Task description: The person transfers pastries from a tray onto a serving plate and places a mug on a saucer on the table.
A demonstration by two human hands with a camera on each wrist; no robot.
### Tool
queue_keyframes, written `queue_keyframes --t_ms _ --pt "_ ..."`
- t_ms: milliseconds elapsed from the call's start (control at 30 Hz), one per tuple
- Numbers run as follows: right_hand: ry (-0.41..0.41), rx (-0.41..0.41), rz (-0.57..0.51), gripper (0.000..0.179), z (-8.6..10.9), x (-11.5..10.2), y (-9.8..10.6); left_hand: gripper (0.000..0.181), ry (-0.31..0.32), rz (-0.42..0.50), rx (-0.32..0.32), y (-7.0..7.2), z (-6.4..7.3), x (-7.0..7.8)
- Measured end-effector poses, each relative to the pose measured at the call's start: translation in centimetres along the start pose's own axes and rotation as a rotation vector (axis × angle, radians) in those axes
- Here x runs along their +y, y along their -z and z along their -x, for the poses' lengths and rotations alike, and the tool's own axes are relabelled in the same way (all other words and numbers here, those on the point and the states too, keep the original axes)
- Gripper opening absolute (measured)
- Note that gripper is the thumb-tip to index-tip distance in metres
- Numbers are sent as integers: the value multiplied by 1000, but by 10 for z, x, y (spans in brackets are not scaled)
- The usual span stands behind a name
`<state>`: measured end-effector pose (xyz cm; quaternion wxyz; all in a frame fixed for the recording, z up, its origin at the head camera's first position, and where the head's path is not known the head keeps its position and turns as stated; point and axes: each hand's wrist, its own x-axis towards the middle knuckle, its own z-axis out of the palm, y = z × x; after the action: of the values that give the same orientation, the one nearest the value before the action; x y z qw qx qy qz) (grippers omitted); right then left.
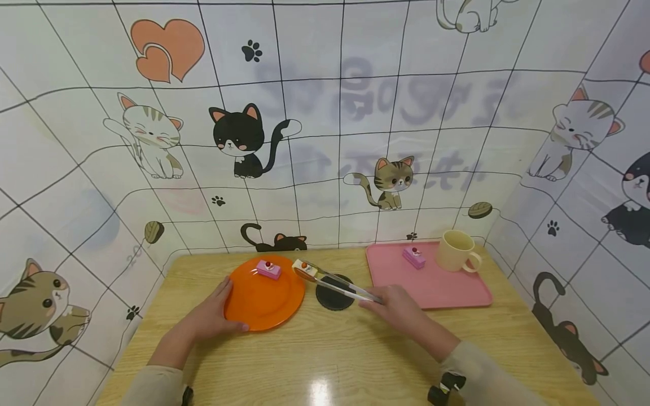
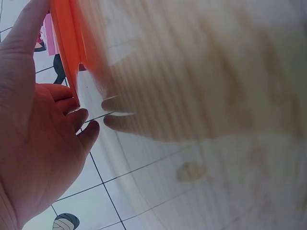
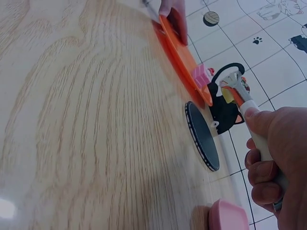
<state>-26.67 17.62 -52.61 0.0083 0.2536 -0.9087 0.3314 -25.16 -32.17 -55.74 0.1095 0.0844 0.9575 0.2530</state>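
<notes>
My left hand (image 1: 215, 313) holds the rim of an orange plate (image 1: 264, 307), thumb at the near edge and fingers along its left side. A pink toy cake slice (image 1: 268, 269) lies on the plate's far part. My right hand (image 1: 398, 310) grips tongs (image 1: 350, 290) with pale handles. Between the tongs' tips is a yellow toy cake slice (image 1: 298, 264) with a red-orange topping, held up near the plate's right rim. In the right wrist view, the yellow slice (image 3: 227, 95) is partly hidden by the tongs' head.
A round black coaster (image 1: 334, 299) lies under the tongs, right of the plate. On the right, a pink tray (image 1: 406, 290) bears another pink cake slice (image 1: 414, 257) and a pale yellow mug (image 1: 455, 251). A cat-patterned tiled sheet (image 1: 310, 158) stands behind the wooden table (image 1: 284, 366).
</notes>
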Motion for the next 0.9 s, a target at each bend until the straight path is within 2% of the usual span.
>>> queue_keyframes --t_ms 100,200,433,733,900 --pt "39 -2 1 20 -4 -2 -4 142 2 0 -1 0 0 0" --pt "65 -8 16 15 -7 -5 -6 142 2 -2 -1 0 1 0" --pt "70 -19 23 19 -12 -13 -13 142 5 3 -1 1 1 1" --pt "58 -76 -12 16 -19 -23 -23 142 -5 7 3 1 0 1" --pt "78 -82 -5 19 -23 -25 -30 142 4 17 -1 1 1 2"
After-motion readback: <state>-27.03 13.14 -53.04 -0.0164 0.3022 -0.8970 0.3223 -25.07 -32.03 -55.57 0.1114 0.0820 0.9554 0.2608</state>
